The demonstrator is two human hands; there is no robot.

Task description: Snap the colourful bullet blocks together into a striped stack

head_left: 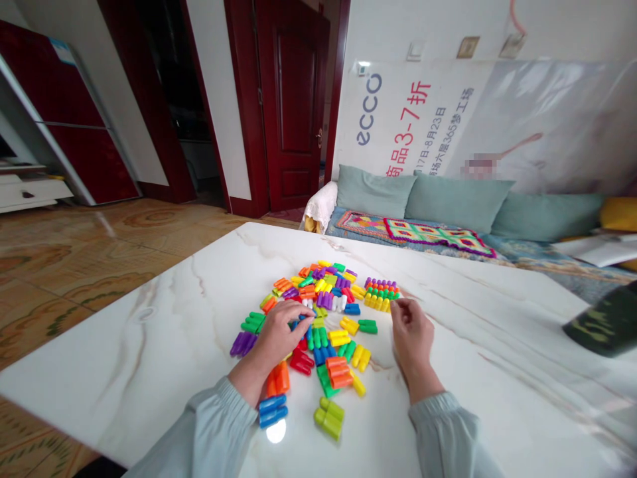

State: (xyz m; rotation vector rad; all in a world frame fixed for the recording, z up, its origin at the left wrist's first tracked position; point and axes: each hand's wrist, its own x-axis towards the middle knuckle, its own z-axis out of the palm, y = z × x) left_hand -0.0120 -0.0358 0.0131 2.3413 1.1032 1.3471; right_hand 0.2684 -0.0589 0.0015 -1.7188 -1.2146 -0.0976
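Note:
Bullet-shaped plastic toy blocks (340, 338) in many colours lie in a loose spread on the white marble-patterned table (199, 312). My left hand (280, 334) is over the left side of the spread, its thumb and fingers apart and curved above blue blocks (300, 328). Right of the pile stands a set of joined blocks (381, 293) in purple, orange, green and yellow rows. My right hand (412, 328) is at the right end of this set, fingers curled closed; what they hold, if anything, is hidden. A lime-green block (329, 418) lies nearest me.
A dark camouflage-patterned object (604, 322) is at the table's right edge. Beyond the table is a sofa with grey-green cushions (458, 199) and a crocheted cover (438, 236). A red door (293, 106) and a red fridge (70, 126) stand at the back.

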